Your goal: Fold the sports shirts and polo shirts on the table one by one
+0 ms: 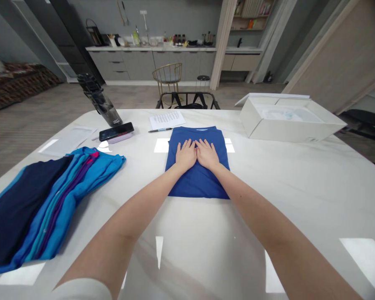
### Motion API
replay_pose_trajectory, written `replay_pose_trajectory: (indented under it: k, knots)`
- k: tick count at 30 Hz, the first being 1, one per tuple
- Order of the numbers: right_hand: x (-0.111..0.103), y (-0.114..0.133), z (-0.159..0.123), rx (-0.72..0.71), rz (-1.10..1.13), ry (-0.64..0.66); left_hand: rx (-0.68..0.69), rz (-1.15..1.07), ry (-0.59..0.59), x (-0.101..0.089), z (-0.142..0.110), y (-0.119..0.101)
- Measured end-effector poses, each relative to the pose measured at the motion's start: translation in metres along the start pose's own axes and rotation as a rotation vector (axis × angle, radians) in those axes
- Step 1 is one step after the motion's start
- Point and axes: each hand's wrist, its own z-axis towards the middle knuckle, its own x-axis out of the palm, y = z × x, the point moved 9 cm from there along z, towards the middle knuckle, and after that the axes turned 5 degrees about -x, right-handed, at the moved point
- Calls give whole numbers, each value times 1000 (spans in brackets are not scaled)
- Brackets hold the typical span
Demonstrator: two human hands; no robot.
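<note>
A dark blue T-shirt (200, 183), folded into a neat rectangle, lies on the white table (187, 233) in front of me. Both of my hands rest flat on its upper half, side by side, with the thumbs meeting near the middle. My left hand (186, 154) has its fingers stretched out on the cloth. Likewise spread on the fabric, my right hand (207, 153) points away from me. The collar shows at the shirt's far edge. Off to the left lies a pile of clothes (50, 200) in navy, blue, teal and purple.
A white box (268, 129) with its lid raised stands at the back right. Beyond the shirt are a printed sheet (167, 120) and a pen (160, 130). At the back left are a phone (116, 131) and a tilted-looking bottle (103, 104).
</note>
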Motion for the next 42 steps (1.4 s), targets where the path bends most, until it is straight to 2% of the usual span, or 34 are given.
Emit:
replay_pose_trajectory:
  k: [3,7,13,16,21,23,25,29,34,38,40,42]
  knots:
    - [1,-7,-15,62,-55,21,41,26,48,3,-15,4]
    - [-2,-30,-31,162,-87,48,69,53,101,-1,-30,13]
    - [-13,-49,-66,130,-82,86,327,43,207,-8,-68,12]
    - [-20,-41,-82,121,-120,82,243,51,165,-11,-85,12]
    - [-11,11,-103,130,-1,89,-88,35,23,-16,-107,4]
    - [-10,28,-114,148,4,36,-133,24,-4,-18,-115,-1]
    - [-12,38,-125,145,-32,-21,-122,20,-5,-21,-123,-4]
    - [-14,33,-145,144,-64,-12,-25,28,14,-25,-140,-1]
    - [-18,5,-170,141,-89,28,61,44,75,-27,-161,10]
    - [-20,-14,-193,178,-103,85,74,46,143,-31,-176,16]
    - [-22,-14,-204,215,-118,101,53,49,172,-33,-185,16]
    - [-29,0,-211,197,-144,56,52,50,154,-37,-194,11]
